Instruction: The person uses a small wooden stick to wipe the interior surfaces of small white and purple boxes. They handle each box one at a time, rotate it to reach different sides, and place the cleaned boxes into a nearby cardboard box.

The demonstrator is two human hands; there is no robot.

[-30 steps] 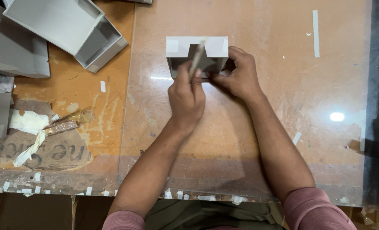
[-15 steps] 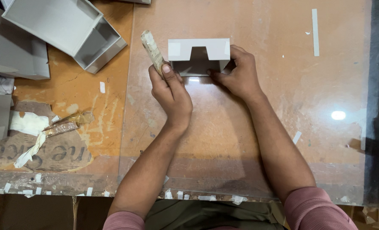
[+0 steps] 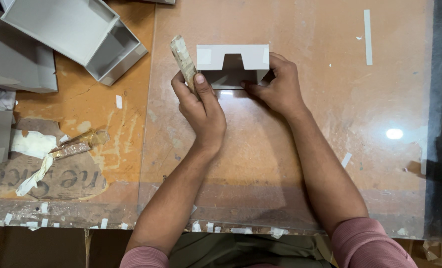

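A small grey cardboard box (image 3: 232, 63) with a notched white top edge stands on the glass-covered table (image 3: 300, 149) at upper middle. My right hand (image 3: 275, 87) grips its right side, fingers under the front wall. My left hand (image 3: 201, 104) holds a short tan stick-like tool (image 3: 183, 55), tilted, just left of the box and close to its left corner.
Several grey cardboard box shells (image 3: 77, 34) lie stacked at the upper left. Crumpled tape scraps (image 3: 57, 149) sit on a brown card at the left. Small white tape bits (image 3: 206, 227) line the table's front edge. A white strip (image 3: 367, 37) is stuck to the glass at upper right.
My left hand has drawn the stick off the box's front and out to its left side. The right hand stays on the box, which has hardly moved.
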